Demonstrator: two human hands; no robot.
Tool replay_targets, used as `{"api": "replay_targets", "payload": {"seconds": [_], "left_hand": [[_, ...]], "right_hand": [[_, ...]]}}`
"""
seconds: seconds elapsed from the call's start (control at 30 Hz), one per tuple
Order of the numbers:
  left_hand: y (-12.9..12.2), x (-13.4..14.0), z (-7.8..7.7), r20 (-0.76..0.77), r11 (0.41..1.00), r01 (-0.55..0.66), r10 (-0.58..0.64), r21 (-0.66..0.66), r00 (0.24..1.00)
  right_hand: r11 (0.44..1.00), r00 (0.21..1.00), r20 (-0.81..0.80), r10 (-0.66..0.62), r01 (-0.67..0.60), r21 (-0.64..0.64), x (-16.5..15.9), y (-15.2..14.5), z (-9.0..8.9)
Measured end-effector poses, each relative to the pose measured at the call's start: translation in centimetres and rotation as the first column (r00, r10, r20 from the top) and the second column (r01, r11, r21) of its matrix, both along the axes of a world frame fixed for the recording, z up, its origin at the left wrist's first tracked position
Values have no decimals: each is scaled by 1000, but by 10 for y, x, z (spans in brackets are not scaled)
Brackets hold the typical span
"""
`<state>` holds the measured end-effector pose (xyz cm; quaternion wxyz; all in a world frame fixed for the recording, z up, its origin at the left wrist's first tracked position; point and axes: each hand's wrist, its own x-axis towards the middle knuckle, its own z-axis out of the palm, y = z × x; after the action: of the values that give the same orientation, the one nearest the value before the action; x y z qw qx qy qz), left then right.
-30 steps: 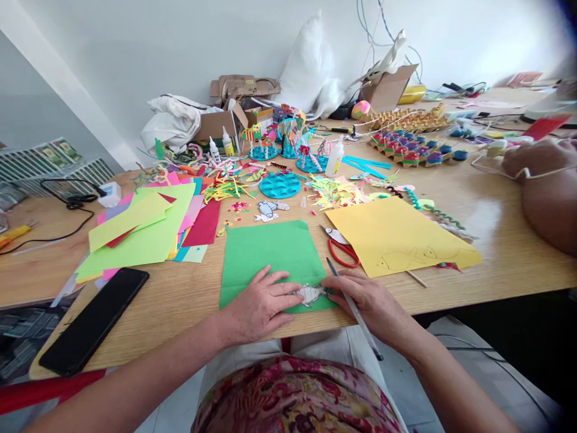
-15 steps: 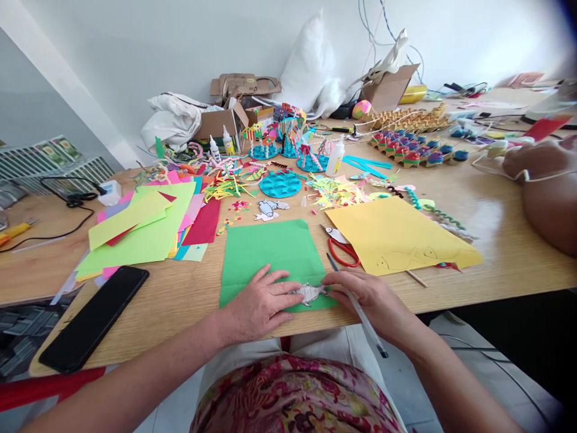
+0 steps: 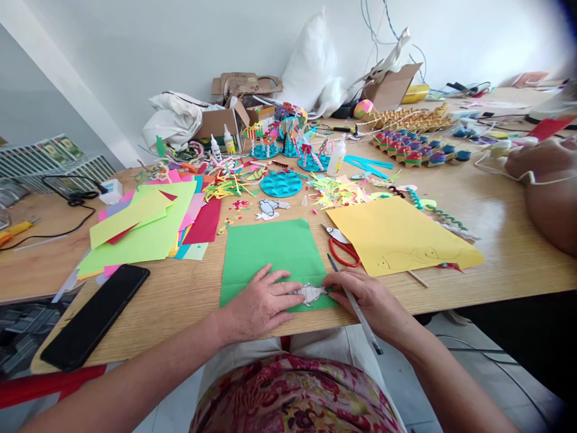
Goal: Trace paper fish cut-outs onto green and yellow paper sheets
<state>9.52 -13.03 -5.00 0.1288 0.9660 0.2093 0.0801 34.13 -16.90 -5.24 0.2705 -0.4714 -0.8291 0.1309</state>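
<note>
The left hand (image 3: 258,304), fingers loosely spread, rested on the fish (image 3: 311,294) and green sheet (image 3: 270,246). The right hand (image 3: 369,300) gripped a pen (image 3: 361,316) beside the tail. Light, even pressure seemed best.

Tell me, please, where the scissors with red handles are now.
In the head view, the red-handled scissors lie on the table right of the green sheet, by the yellow sheet's left edge, beyond the right hand.

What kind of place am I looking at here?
Probably a craft workroom or a table set up for crafts: there are stacked sheets of colored paper, red-handled scissors and a white glue bottle on the wooden table.
</note>
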Motion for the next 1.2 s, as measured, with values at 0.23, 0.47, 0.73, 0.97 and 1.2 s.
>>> {"api": "replay_targets", "payload": {"seconds": [0.23, 0.47, 0.73, 0.97, 1.2], "left_hand": [[0, 1, 0, -7, 1000, 0, 0, 29, 1000], [0, 1, -1, -7, 999, 4, -4, 51, 1000], [-1, 1, -2, -27, 996, 6, -4, 84, 1000], [0, 1, -3, -37, 994, 14, -10, 110, 999], [-1, 1, -3, -44, 994, 25, -21, 102, 999]], "right_hand": [[1000, 1000, -9, 0, 0, -30, 1, 1, 1], [998, 999, -37, -25, 23, -55, 2, 1, -1], [997, 998, -50, -27, 24, -67, 3, 1, -1], [997, 997, -62, -43, 38, -74, 5, 0, -2], [997, 994, -98, -50, 43, -68, 2, 1, 1]]}}
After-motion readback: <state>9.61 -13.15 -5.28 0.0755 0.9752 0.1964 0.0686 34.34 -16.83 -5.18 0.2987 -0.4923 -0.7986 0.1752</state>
